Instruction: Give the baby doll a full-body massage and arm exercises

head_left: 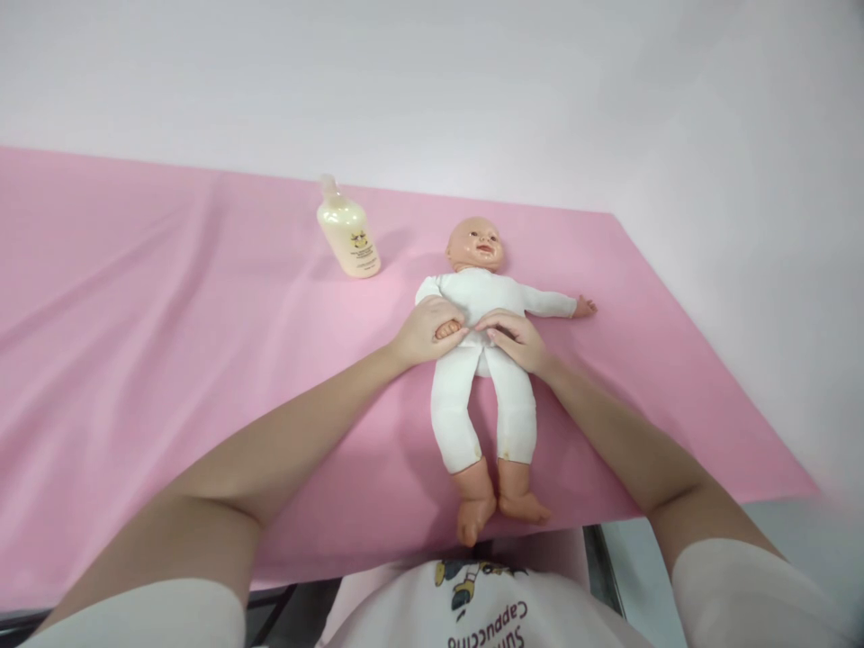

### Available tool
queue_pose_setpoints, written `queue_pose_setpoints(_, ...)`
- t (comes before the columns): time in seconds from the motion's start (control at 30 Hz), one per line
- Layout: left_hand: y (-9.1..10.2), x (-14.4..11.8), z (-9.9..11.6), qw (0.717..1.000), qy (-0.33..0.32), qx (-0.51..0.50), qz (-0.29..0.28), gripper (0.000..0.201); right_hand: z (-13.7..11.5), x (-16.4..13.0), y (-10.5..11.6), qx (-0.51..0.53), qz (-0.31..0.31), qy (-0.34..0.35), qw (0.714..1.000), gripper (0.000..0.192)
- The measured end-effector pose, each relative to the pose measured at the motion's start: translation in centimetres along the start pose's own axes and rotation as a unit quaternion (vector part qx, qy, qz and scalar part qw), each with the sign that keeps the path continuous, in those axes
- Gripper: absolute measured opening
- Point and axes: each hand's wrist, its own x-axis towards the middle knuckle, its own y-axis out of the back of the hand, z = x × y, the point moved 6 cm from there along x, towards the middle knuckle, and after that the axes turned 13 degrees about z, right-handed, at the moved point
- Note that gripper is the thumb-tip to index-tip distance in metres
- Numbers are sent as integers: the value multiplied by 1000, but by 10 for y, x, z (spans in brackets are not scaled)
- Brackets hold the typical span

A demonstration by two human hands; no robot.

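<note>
A baby doll [484, 290] in a white cloth body lies on its back, feet towards me. My left hand [422, 331] is closed around the doll's bent arm, and the doll's small hand [448, 330] shows between my thumb and fingers. Over the doll's lower belly, my right hand [518, 338] is closed, thumb close to the curled fingers. Whatever lies between those fingers is hidden. The fingertips of both hands nearly meet at the doll's waist. Its other arm [550, 301] stretches out to the right, untouched.
A pump bottle [351, 238] of pale yellow liquid stands left of the doll's head. Pink cloth [168, 360] covers the table, creased on the left. Its right edge slants down from the back corner. A pale wall [405, 81] rises behind.
</note>
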Motion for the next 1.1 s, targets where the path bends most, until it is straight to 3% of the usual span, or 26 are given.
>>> queue_pose_setpoints(0.43, 8, -7, -20, 997, -17, 71, -4, 32, 13, 3, 8, -28, 9, -4, 1000, 28)
queue_pose_setpoints(0.67, 23, -9, -29, 985, -79, 144, 52, 32, 25, 3, 16, -37, 40, -6, 998, 27)
queue_pose_setpoints(0.87, 46, -5, -46, 973, -71, 196, 95, 29, 28, 2, 17, -34, 54, -8, 998, 24)
queue_pose_setpoints(1.1, 84, -5, -81, 956, -54, 260, 129, 19, 28, 1, 16, -23, 60, -3, 998, 22)
